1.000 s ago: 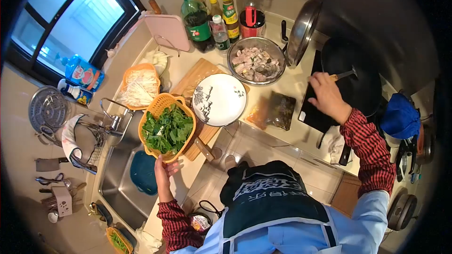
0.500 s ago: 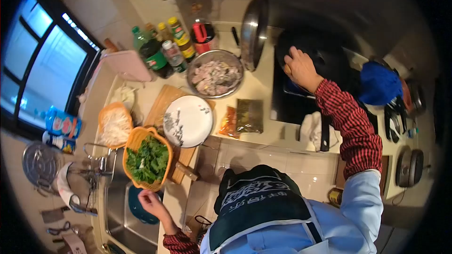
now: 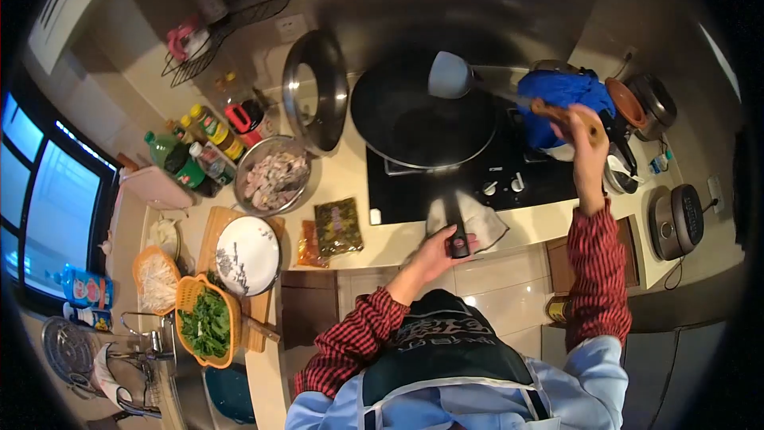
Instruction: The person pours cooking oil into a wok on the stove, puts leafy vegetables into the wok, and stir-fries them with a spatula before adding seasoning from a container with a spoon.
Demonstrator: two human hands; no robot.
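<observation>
Left hand [image 3: 434, 258] on the wok's handle [image 3: 455, 223], right hand [image 3: 585, 139] holding a spatula [image 3: 450, 76].
The wok [image 3: 422, 123] sits on the stove [image 3: 485, 179], its handle reaching over a cloth [image 3: 481, 227] at the bench's [image 3: 398, 247] front edge; the left fingers close around the handle's end, the right fingers wrap the spatula's wooden grip, its blade raised over the wok.

A dark-framed window [image 3: 56, 195] is set at the left; pale counters [image 3: 509, 227] are edged by glossy floor tiles [image 3: 509, 295], seemingly lit from above.
</observation>
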